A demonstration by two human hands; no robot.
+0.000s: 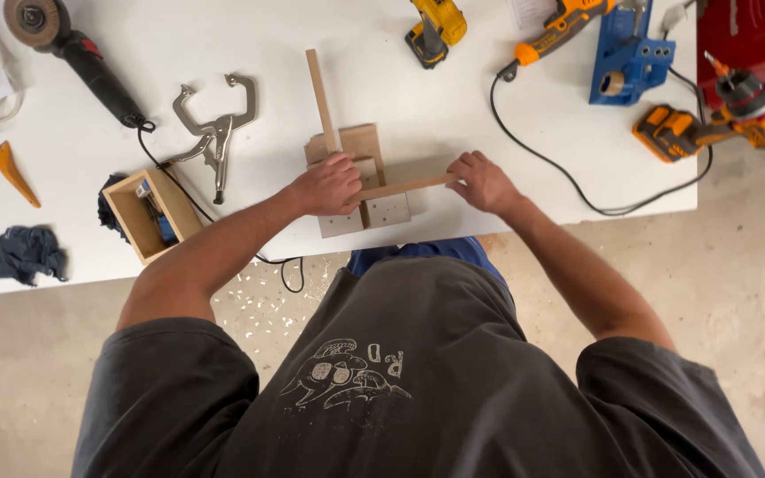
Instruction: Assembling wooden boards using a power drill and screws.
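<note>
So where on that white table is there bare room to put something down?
Bare white table lies between the upright wooden strip and the black cord, and between the silver locking clamp and the wooden pieces. It is crowded at the far right by the blue jig and orange drills.

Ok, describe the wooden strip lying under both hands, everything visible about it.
The wooden strip is a thin, pale, bare-looking slat lying flat and nearly level across the white table, slightly raised toward its right end. The left hand presses its left end down onto a small stack of wooden blocks; the right hand grips its right end. A second, similar slat runs away from it at about a right angle.
</note>
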